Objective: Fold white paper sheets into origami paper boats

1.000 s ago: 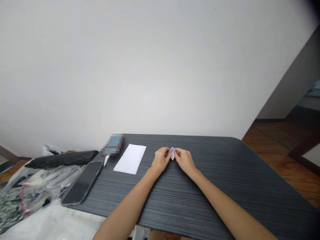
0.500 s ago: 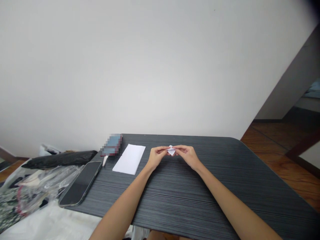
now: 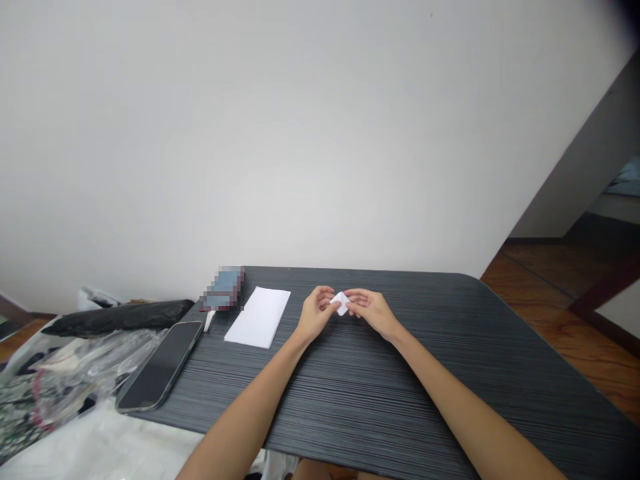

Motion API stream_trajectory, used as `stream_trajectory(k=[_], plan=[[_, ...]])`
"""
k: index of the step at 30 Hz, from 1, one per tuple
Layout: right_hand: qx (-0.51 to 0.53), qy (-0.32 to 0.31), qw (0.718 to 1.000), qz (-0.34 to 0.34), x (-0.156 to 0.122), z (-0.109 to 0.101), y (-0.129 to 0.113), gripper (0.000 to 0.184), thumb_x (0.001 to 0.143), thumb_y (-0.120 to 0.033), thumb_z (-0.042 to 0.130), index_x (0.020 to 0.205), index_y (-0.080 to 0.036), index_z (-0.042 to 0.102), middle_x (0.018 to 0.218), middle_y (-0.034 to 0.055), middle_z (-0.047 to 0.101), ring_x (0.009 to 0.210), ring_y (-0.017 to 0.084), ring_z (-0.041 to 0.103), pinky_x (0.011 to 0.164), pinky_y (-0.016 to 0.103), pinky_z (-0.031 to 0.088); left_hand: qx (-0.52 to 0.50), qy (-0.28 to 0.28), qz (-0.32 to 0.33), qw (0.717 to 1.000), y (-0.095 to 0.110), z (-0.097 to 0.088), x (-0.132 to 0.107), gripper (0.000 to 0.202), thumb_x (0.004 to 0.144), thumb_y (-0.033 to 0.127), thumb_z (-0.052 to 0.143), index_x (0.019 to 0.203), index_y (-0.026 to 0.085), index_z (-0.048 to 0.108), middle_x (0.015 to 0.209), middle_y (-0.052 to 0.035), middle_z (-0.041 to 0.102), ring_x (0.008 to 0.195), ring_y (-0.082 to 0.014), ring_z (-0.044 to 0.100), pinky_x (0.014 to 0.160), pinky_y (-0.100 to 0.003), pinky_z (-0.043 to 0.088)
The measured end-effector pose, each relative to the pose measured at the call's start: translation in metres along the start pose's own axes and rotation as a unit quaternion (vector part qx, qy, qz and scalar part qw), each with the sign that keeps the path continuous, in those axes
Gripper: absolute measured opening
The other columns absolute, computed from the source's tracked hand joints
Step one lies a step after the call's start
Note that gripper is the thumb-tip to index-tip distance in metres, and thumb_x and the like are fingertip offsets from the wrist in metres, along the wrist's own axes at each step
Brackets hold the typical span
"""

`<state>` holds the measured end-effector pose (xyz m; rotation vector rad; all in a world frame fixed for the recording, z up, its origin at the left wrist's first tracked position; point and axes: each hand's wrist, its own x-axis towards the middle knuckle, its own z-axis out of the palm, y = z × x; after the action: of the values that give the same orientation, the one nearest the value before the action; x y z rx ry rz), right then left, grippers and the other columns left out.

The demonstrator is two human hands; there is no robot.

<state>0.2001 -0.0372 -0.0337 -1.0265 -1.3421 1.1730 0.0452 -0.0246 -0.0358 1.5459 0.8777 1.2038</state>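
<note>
Sheets [image 3: 258,318] left of folded paper [image 3: 342,303]

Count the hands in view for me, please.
2: the left hand at the left side of the small folded paper, and the right hand at its right side. Some fingertips are hidden.

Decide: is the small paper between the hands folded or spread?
Folded: the small paper makes a compact diamond with faint creases between the left hand and right hand. Layer count cannot be told.
</note>
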Motion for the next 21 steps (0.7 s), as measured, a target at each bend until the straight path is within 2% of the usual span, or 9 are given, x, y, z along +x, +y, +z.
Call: stream_trajectory(k=[3,6,10,16,21], plan=[[0.011,0.004,1.000,-0.009,0.001,-0.001,0.003,0.027,0.057,-0.028,0.066,0.077,-0.012,0.057,0.062,0.0016,0.059,0.049,0.009,0.053,0.047,0.022,0.041,0.038,-0.062,-0.035,0.997,-0.001,-0.001,0.000,0.029,0.068,0.034,0.060,0.082,0.008,0.055,0.065,-0.0052,0.061,0.056,-0.0111,0.057,0.055,-0.022,0.045],[0.008,0.000,1.000,-0.009,0.000,0.000,0.001,0.026,0.057,-0.029,0.067,0.074,-0.013,0.057,0.059,0.0000,0.058,0.048,0.009,0.051,0.047,0.023,0.041,0.062,-0.120,-0.048,0.990,0.000,-0.001,-0.002,0.030,0.071,0.037,0.055,0.073,0.007,0.058,0.053,-0.0040,0.059,0.045,-0.0092,0.052,0.047,-0.020,0.041],[-0.023,-0.007,1.000,-0.009,-0.003,0.003,-0.005,0.024,0.060,-0.034,0.064,0.070,-0.013,0.061,0.058,0.0013,0.060,0.047,0.009,0.050,0.045,0.022,0.038,0.085,-0.134,-0.043,0.986,0.003,0.001,-0.006,0.028,0.070,0.036,0.055,0.067,0.009,0.058,0.047,-0.0009,0.055,0.040,-0.0066,0.047,0.043,-0.017,0.036],[-0.044,0.019,0.998,-0.031,-0.005,0.005,-0.010,0.024,0.065,-0.036,0.059,0.063,-0.012,0.062,0.054,0.0019,0.060,0.050,0.012,0.052,0.052,0.024,0.041,0.064,-0.156,-0.046,0.985,0.005,0.004,-0.009,0.022,0.068,0.030,0.059,0.071,0.008,0.056,0.046,-0.0003,0.055,0.041,-0.0071,0.048,0.042,-0.017,0.035],[-0.072,0.018,0.996,-0.044,-0.006,0.007,-0.012,0.025,0.065,-0.038,0.057,0.061,-0.013,0.061,0.058,0.0031,0.061,0.053,0.014,0.054,0.054,0.025,0.043,0.029,-0.158,-0.077,0.984,0.006,0.008,-0.008,0.029,0.069,0.037,0.056,0.066,0.008,0.055,0.048,-0.0031,0.057,0.037,-0.0077,0.050,0.037,-0.016,0.032]])
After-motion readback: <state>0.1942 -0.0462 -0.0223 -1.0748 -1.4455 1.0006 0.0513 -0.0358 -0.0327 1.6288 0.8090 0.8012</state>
